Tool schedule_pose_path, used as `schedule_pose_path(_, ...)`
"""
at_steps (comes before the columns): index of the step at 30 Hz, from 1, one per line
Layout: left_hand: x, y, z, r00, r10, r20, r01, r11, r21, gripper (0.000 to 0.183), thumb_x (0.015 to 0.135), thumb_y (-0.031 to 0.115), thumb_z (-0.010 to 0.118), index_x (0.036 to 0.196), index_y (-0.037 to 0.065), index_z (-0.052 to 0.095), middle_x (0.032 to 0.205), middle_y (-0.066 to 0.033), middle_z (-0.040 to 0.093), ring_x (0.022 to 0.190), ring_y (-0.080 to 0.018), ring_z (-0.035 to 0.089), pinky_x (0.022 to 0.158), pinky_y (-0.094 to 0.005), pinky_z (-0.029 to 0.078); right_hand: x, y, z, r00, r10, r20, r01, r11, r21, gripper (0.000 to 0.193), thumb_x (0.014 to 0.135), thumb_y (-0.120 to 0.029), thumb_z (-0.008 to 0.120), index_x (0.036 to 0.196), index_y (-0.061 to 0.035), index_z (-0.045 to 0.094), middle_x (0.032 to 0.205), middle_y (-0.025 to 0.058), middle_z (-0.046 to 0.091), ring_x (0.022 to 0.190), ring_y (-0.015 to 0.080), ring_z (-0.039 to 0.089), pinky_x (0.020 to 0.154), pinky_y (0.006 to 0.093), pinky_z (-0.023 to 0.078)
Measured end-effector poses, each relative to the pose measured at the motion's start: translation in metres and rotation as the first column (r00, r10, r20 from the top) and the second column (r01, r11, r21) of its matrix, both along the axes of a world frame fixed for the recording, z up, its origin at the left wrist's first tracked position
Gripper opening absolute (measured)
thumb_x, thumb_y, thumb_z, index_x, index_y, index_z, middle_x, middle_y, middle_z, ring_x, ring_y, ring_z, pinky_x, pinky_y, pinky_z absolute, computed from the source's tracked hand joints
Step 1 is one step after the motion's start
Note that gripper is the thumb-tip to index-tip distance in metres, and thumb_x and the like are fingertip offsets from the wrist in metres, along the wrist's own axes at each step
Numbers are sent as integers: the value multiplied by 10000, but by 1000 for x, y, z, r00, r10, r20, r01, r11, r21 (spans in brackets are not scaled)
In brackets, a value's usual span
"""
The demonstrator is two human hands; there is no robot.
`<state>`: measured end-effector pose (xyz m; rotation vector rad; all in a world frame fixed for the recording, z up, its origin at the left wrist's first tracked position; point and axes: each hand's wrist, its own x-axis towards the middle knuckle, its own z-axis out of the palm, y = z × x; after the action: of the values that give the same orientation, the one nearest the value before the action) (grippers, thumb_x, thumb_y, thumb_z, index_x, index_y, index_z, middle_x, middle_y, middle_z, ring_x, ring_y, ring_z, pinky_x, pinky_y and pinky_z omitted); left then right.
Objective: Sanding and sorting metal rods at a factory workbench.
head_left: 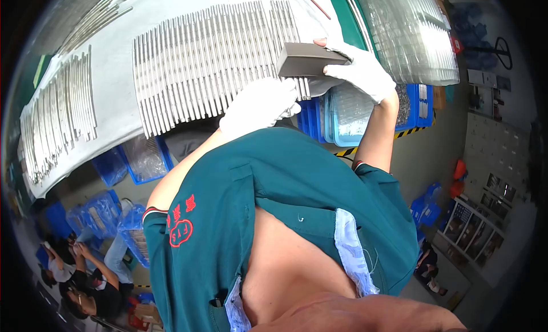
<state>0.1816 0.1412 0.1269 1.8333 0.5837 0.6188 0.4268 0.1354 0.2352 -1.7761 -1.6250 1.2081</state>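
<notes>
Slender silvery metal rods (197, 64) lie side by side in a long row on a white-covered table. At the right end of that row, my right hand (362, 72), in a white glove, grips a grey-brown rectangular block (311, 61). Its thumb rests against the block's near side and a bare fingertip shows at the far side. The block lies over some of the rods, hiding parts of them. My left hand (257, 106), also gloved in white, is closed at the near ends of the rods, just below the block. What its curled fingers hold is hidden.
A second group of rods (63, 104) lies at the table's left, with a loose pile (94, 24) behind. Clear plastic trays (414, 41) are stacked at the right. Blue bins (348, 118) stand below the table edge. Other people (85, 286) sit at the lower left.
</notes>
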Motion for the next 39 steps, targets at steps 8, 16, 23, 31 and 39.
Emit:
schedule_pose_path(8,3,1,1,985,60,-164,29,870,492,227,890,172,708,1059,37,641,897,-130,660,823,-318,659,734,-426,528,-5,-9,-2,997,75,27,-78,990,114,569,858,-221,771,1396,-103,630,1367,108,657,1245,224,605,1099,347,438)
schedule_pose_path(16,4,6,-4,993,91,71,-115,754,647,193,822,164,784,936,54,673,901,-106,677,798,-314,670,695,-414,545,39,-40,-13,899,-399,-178,437,813,384,633,842,-97,791,1438,-77,580,1404,100,615,1256,191,579,1075,323,443)
schedule_pose_path(23,-2,1,3,999,9,-33,-7,998,61,246,891,142,710,1106,29,678,969,-138,707,852,-300,689,744,-396,559,36,-42,-25,847,-514,-136,510,713,480,647,841,-90,798,1447,-90,573,1387,99,624,1222,185,594,1051,313,457)
schedule_pose_path(31,2,6,17,958,46,-284,142,783,605,338,850,246,754,1095,26,680,1028,-136,683,920,-302,678,782,-404,552,39,-45,-32,840,-512,-178,530,706,470,635,855,-119,793,1451,-109,574,1368,104,640,1215,183,601,1045,312,463)
schedule_pose_path(39,0,0,27,991,122,-63,-44,718,694,430,805,302,816,1118,35,692,1122,-152,692,1025,-339,672,879,-434,554,31,-44,-41,839,-520,-160,529,712,462,651,843,-123,798,1450,-86,567,1402,111,629,1250,190,596,1070,322,450)
